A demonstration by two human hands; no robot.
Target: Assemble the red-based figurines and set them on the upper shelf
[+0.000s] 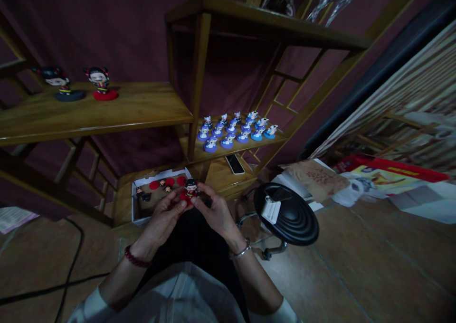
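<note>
Between my two hands is a small figurine with black hair buns and a red round base. My left hand pinches the base from the left, while my right hand grips it from the right. The figurine is upright, its face toward me. Just beyond my left hand lies a shallow white-edged box holding red discs and more small dark-haired figures; my hands hide part of it.
Two similar figurines stand on the left shelf. Several purple and blue figurines fill the right shelf, above a phone. A black round stool with a white tag is at right, near bags and a red box. Cables cross the left floor.
</note>
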